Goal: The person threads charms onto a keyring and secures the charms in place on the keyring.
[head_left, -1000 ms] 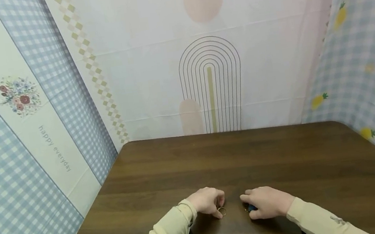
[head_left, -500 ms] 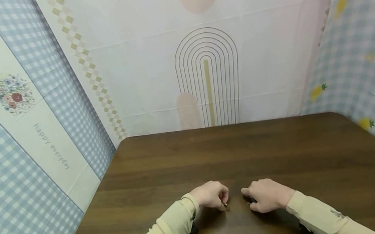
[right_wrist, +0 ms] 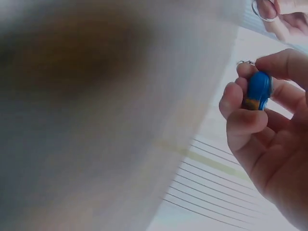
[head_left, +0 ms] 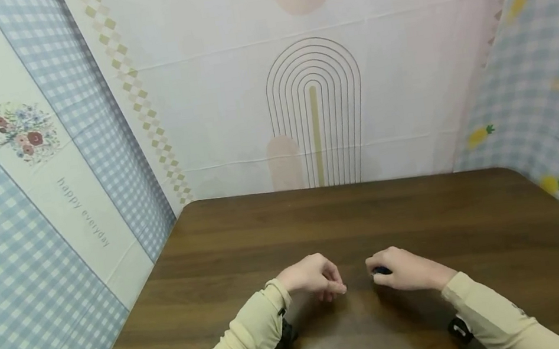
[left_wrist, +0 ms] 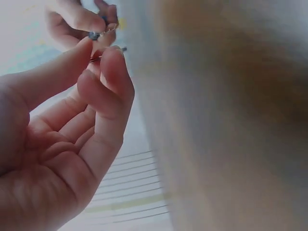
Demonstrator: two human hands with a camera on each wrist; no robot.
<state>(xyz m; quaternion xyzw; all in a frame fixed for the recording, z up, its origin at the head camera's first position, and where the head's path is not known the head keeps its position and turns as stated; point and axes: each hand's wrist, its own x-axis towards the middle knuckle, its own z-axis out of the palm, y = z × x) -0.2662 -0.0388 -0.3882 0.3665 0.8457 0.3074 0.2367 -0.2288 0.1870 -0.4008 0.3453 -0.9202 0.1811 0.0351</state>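
Note:
My left hand (head_left: 316, 276) pinches a thin metal key ring (right_wrist: 263, 19) between thumb and index finger. In the left wrist view only a dark sliver of that ring shows at the fingertips. To its right, my right hand (head_left: 405, 270) holds a small glossy blue keychain charm (right_wrist: 259, 87) with a patch of yellow, its exact figure unclear. A short metal chain (right_wrist: 245, 62) sticks out from the charm by the thumb and fingers. The hands face each other over the table with a small gap between, and ring and chain appear apart.
Both hands are above the near half of a dark brown wooden table (head_left: 245, 233). Printed cloths hang around it, with a white one (head_left: 217, 111) at the back. Dark wrist devices sit under both sleeves.
Both hands have shifted slightly away from the body and up, still gripping ring and charm. The ring, visible at the left fingertips earlier, is now hidden in the head view, which has tilted slightly.

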